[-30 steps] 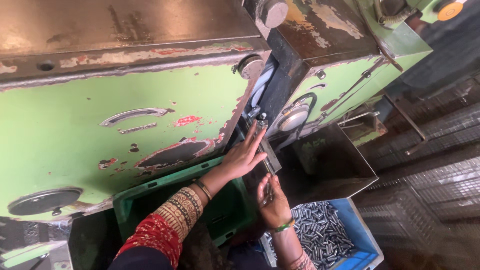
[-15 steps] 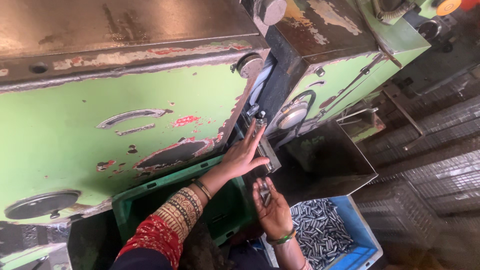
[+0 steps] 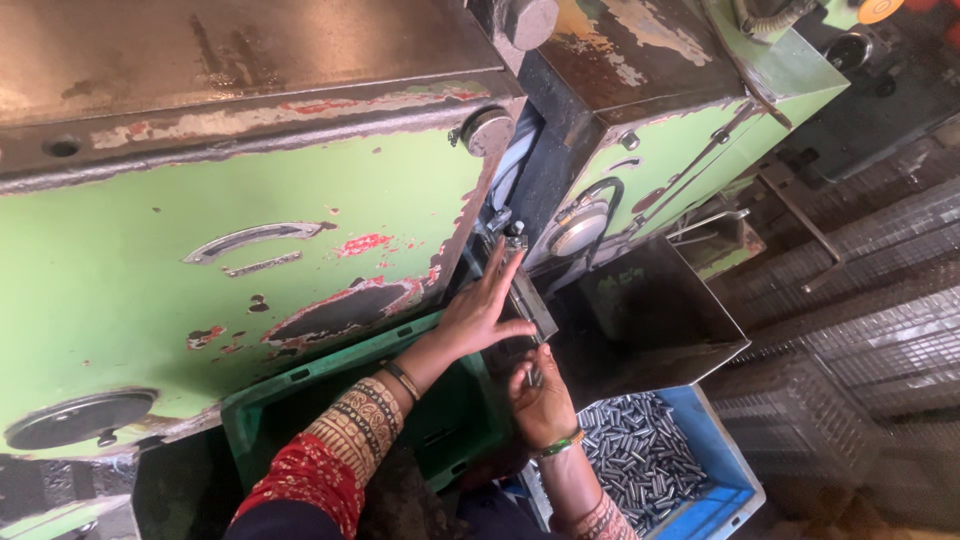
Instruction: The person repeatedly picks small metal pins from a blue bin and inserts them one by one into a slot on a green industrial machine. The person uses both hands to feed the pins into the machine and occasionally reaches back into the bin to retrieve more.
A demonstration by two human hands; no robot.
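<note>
Looking from the near edge outward, nearest things first:

Blue bin: the blue crate [image 3: 722, 478] sits lowest and nearest, at the person's right, heaped with short grey metal pins [image 3: 640, 462] lying every which way.

Green bin: the green crate [image 3: 300, 400] sits to the left under the machine's front, its inside mostly hidden by the left forearm.

Right hand: the right hand [image 3: 541, 388] is just above the blue crate's inner corner, fingers curled and pinching a small dark metal piece, apparently one pin [image 3: 533, 374], held roughly upright with its tip aimed up at the chute; it is too small to tell more.

Left hand: the left hand [image 3: 486, 311] is higher and farther in, fingers stretched out and spread, lying flat along the slanted metal feed rail [image 3: 527, 292], touching it.

Key relation: the rail's long axis runs from the lower right, just beside the right hand, up and left into the dark gap between the two machine bodies. The right hand is nearer its lower end; the left hand covers its middle.

Beyond: the chipped green machine housing [image 3: 240, 250] stands to the left, a second green housing [image 3: 670, 150] to the right, with a dark metal tray [image 3: 650, 310] below it.
</note>
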